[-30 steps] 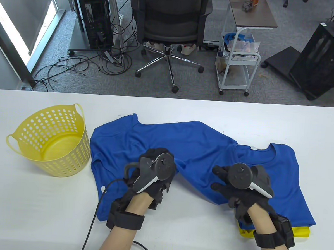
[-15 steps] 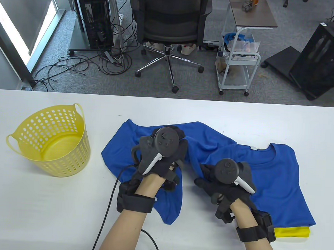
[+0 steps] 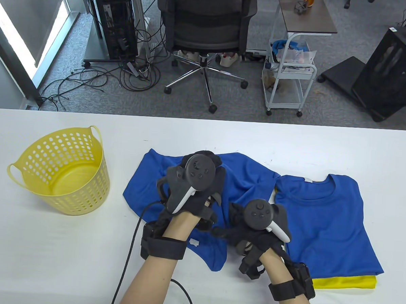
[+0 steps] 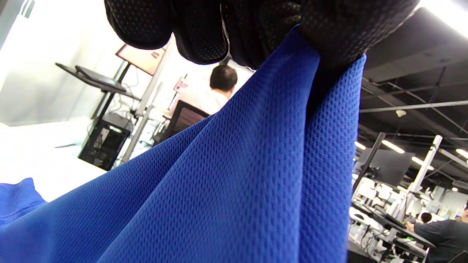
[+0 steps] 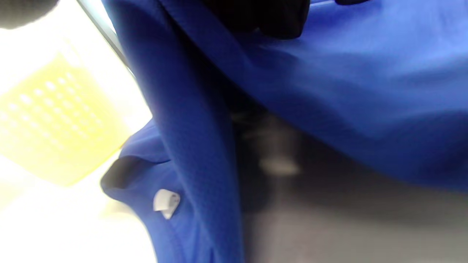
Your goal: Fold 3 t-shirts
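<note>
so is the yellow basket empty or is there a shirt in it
Empty. The table view looks into the yellow basket and shows only its bare perforated wall and floor; the blue t-shirts lie on the table outside it.

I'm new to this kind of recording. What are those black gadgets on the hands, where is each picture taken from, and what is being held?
No robot here: a person's two hands wear black sensor gloves, each with a tracker strapped to its back. The table view looks down on the white table. The other two pictures come from cameras on the wrists, so they show cloth up close. The left hand pinches a loose blue t-shirt in its fingers, plain in the left wrist view. The right hand is at the same shirt; its grip is too blurred to judge. At the right a folded blue t-shirt lies on a folded yellow t-shirt. A yellow basket stands at the left.
</note>
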